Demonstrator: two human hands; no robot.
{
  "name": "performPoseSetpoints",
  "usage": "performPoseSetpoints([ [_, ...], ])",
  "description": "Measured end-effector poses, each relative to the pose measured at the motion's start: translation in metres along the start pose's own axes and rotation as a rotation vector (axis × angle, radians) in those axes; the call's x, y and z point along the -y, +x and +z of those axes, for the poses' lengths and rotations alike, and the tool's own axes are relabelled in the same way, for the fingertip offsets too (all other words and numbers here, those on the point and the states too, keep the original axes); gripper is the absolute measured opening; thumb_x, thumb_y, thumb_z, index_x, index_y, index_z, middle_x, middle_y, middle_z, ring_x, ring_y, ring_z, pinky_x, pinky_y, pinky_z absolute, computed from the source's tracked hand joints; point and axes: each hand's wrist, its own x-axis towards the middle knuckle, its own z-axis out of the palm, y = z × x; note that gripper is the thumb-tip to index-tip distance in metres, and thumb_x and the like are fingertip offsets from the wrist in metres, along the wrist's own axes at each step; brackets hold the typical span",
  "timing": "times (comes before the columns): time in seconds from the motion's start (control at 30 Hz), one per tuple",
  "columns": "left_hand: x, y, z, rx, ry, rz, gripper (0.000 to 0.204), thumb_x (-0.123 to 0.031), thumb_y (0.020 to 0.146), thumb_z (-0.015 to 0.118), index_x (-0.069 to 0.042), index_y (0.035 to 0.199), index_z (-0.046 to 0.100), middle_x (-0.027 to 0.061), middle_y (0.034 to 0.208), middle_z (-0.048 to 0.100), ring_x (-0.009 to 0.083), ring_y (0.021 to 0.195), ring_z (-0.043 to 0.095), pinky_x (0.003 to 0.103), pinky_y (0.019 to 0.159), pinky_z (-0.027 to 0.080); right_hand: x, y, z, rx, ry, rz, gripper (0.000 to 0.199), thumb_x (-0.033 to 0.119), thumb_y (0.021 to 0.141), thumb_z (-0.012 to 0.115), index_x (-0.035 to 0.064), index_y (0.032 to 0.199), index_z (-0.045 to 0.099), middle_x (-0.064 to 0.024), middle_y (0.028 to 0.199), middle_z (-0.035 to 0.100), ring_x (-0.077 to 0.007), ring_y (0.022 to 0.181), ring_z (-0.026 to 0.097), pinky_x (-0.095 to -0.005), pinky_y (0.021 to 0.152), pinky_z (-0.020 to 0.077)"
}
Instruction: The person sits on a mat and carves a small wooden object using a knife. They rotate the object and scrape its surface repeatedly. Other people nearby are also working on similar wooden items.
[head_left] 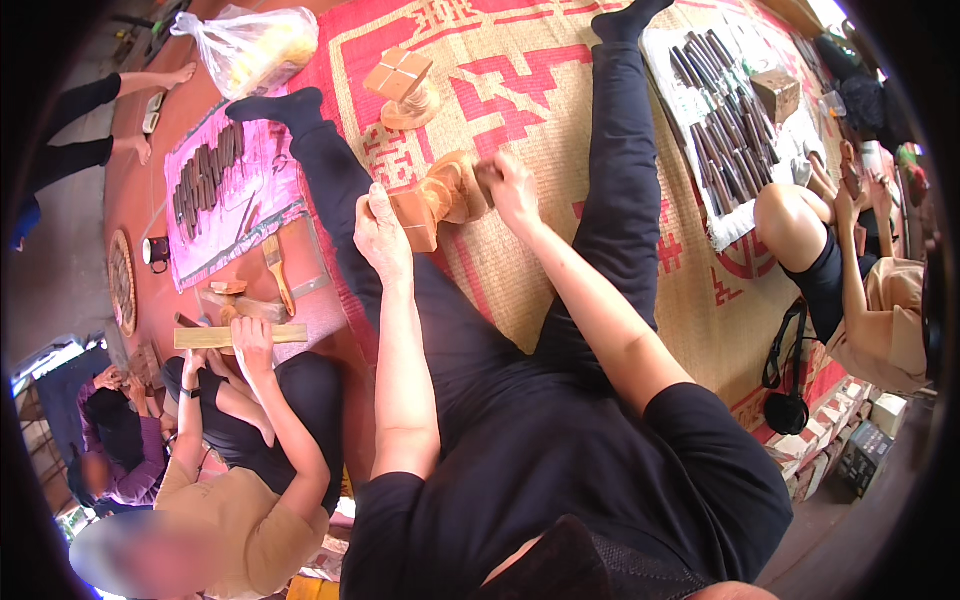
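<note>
Woodcarving [452, 190] held over the woven mat [520, 290], between outstretched legs [622, 170].
Left grip [384, 235] is clamped on its square base [417, 222]; right grip [514, 195] is blurred at the other end, its closure impossible to tell. Probably stiff, smooth, fairly weighty; the flat-sided base should hold surest.

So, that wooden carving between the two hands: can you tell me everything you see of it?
The wooden carving looks orange-brown, with a squarish block at one end and curved, rounded forms at the other. It is turned sideways above the patterned woven mat, between the person's outstretched legs; what supports it is unclear. The left grip is against the block; the right grip is at the rounded end, beside something dark, too blurred to name.
</note>
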Motion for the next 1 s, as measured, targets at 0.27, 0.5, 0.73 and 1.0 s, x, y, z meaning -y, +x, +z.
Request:
performPoseSetpoints([
  [0.27, -0.008, -0.001, 0.0, -0.032, 0.019, -0.047, 0.053, -0.05, 0.098, 0.049, 0.0, 0.083, 0.055, 0.0074, 0.071, 0.054, 0.0176, 0.068, 0.05, 0.033, 0.067, 0.044, -0.027, -0.036, 0.014, 0.121, -0.146, -0.164, 0.006, 0.011, 0.084, 0.062, 0.0124, 0.089, 0.063, -0.0095, 0.088, 0.062, -0.0334, 0.075, 0.065, -0.0441, 0.067, 0.0529],
  [0.5, -0.005, -0.001, 0.001, -0.04, -0.014, -0.051, 0.052, -0.049, 0.098, 0.05, 0.0, 0.083, 0.056, 0.0077, 0.071, 0.054, 0.0169, 0.067, 0.05, 0.034, 0.067, 0.044, 0.004, 0.014, 0.012, 0.008, 0.032, -0.068, 0.005, 0.01, 0.082, 0.065, 0.0067, 0.085, 0.062, -0.0108, 0.083, 0.063, -0.0288, 0.079, 0.064, -0.0394, 0.068, 0.0494],
  [0.73, -0.003, 0.002, 0.0, -0.052, -0.032, -0.054, 0.052, -0.048, 0.098, 0.05, 0.001, 0.084, 0.056, 0.0075, 0.07, 0.055, 0.0183, 0.067, 0.05, 0.034, 0.068, 0.044, -0.024, -0.032, 0.008, 0.184, -0.139, -0.092, 0.005, 0.008, 0.081, 0.062, 0.0073, 0.085, 0.063, -0.0116, 0.083, 0.063, -0.0308, 0.082, 0.064, -0.0406, 0.073, 0.0508],
  [1.0, 0.005, 0.0, -0.001, -0.072, -0.039, -0.082, 0.052, -0.049, 0.098, 0.05, 0.0, 0.083, 0.057, 0.0078, 0.072, 0.058, 0.0172, 0.07, 0.053, 0.033, 0.069, 0.045, 0.003, 0.004, 0.014, 0.036, -0.025, -0.055, 0.006, 0.01, 0.082, 0.062, 0.0079, 0.087, 0.064, -0.0135, 0.086, 0.063, -0.0305, 0.08, 0.064, -0.0406, 0.071, 0.0502],
])
